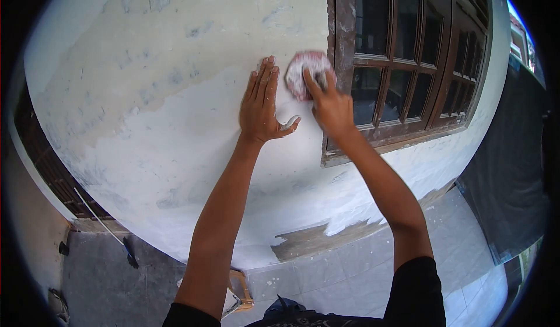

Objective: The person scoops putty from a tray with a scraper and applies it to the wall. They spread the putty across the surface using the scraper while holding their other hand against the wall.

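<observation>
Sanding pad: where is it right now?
In the head view, the sanding pad is pressed on the wall under the right hand, beside the window frame, right of the flat left hand.

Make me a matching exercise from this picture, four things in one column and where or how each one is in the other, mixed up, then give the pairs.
Things:
1. left hand
2. right hand
3. window frame
4. pad

States or places:
A. brown wood, right of the hands
B. flat on the wall, fingers spread upward
C. pinkish and dusty white, pressed to the wall beside the frame
D. gripping the pad

Pairs: 1-B, 2-D, 3-A, 4-C
</observation>
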{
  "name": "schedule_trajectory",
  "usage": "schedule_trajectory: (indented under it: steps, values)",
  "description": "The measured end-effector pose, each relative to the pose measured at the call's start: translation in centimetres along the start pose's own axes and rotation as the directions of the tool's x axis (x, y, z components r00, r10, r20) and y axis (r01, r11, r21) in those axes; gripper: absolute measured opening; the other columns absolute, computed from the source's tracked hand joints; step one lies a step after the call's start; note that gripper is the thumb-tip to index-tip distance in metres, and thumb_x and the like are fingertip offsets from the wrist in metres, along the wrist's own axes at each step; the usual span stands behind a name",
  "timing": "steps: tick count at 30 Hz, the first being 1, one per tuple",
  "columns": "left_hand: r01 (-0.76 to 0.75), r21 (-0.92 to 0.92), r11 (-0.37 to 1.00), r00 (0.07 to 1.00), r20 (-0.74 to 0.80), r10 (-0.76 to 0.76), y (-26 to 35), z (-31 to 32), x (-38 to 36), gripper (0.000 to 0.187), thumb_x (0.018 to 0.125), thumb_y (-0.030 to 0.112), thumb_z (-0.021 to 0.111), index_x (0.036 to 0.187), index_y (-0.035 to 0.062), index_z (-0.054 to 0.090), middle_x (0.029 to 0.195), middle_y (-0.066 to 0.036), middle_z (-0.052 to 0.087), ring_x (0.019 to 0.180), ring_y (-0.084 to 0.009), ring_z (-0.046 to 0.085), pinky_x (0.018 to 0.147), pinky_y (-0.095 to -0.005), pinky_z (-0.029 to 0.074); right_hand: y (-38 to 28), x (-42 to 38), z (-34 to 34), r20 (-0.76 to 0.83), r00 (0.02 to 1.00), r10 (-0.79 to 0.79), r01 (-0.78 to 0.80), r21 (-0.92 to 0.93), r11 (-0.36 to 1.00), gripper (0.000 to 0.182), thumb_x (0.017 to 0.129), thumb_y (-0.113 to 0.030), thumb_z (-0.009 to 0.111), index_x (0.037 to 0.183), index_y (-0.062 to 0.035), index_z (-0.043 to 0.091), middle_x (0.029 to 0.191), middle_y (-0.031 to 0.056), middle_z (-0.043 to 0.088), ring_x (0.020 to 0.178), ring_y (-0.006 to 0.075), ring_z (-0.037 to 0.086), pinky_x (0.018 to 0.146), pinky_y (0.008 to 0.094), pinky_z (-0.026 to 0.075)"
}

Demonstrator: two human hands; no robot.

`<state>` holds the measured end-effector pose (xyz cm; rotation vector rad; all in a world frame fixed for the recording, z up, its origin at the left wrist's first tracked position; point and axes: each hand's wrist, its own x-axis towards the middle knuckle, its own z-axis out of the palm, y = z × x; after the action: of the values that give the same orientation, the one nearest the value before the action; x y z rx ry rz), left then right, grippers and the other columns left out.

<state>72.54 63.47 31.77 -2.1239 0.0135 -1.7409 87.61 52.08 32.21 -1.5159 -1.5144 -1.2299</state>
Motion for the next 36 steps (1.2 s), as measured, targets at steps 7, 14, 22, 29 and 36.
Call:
schedule_trajectory:
  steps: [7, 14, 22, 29, 36]
  values:
    - [0.000, -0.026, 1.000, 1.000, 0.001, 0.000, -0.1, 0.2, 0.0, 0.093, 0.080, 0.055, 0.057, 0.147, 0.0000, 0.024, 0.151, -0.025, 0.029, 0.140, -0.0408, 0.029, 0.112, -0.0552, 0.023, -0.1, -4.6, -0.9, 0.086, 0.996, 0.013, -0.022, 0.108, 0.994, 0.079, 0.064, 0.001, 0.063, 0.138, -0.0213, 0.048, 0.125, 0.0248, 0.053, 0.064, 0.0332, 0.067, 0.058, 0.0416, 0.057]
    - [-0.002, -0.005, 1.000, 1.000, 0.020, 0.002, 0.0, 0.0, 0.0, 0.096, 0.077, 0.053, 0.061, 0.147, 0.0000, 0.022, 0.151, -0.025, 0.028, 0.141, -0.0404, 0.028, 0.112, -0.0554, 0.022, 0.9, 2.9, -1.4, -0.042, 0.999, 0.033, -0.033, 0.007, 0.999, 0.074, 0.067, 0.001, 0.061, 0.137, -0.0199, 0.049, 0.125, 0.0252, 0.053, 0.067, 0.0337, 0.068, 0.057, 0.0429, 0.056]
    - [0.013, -0.010, 1.000, 0.999, 0.034, -0.013, 0.3, -0.1, -0.1, 0.096, 0.077, 0.054, 0.060, 0.147, -0.0004, 0.023, 0.151, -0.025, 0.028, 0.140, -0.0413, 0.029, 0.111, -0.0588, 0.021, -0.9, -6.2, 0.0, 0.160, 0.987, 0.020, -0.040, 0.128, 0.991, 0.079, 0.065, -0.001, 0.064, 0.139, -0.0243, 0.047, 0.126, 0.0249, 0.052, 0.069, 0.0353, 0.068, 0.057, 0.0424, 0.056]
    - [0.013, 0.006, 1.000, 0.999, 0.037, -0.014, 0.0, 0.1, -0.2, 0.096, 0.078, 0.054, 0.059, 0.147, -0.0007, 0.022, 0.151, -0.026, 0.028, 0.140, -0.0420, 0.029, 0.110, -0.0602, 0.022, 0.6, 2.9, -2.0, -0.103, 0.993, 0.048, -0.040, 0.077, 0.996, 0.075, 0.067, 0.000, 0.063, 0.137, -0.0236, 0.049, 0.128, 0.0261, 0.050, 0.067, 0.0366, 0.067, 0.057, 0.0428, 0.056]
    - [0.011, 0.006, 1.000, 1.000, 0.024, -0.011, 0.1, 0.0, 0.0, 0.096, 0.079, 0.055, 0.059, 0.147, -0.0009, 0.023, 0.151, -0.026, 0.029, 0.140, -0.0418, 0.030, 0.110, -0.0595, 0.023, 0.0, -3.1, 1.0, 0.067, 0.998, 0.010, -0.011, 0.019, 1.000, 0.074, 0.069, 0.000, 0.061, 0.138, -0.0230, 0.048, 0.125, 0.0246, 0.050, 0.060, 0.0333, 0.066, 0.054, 0.0436, 0.055]
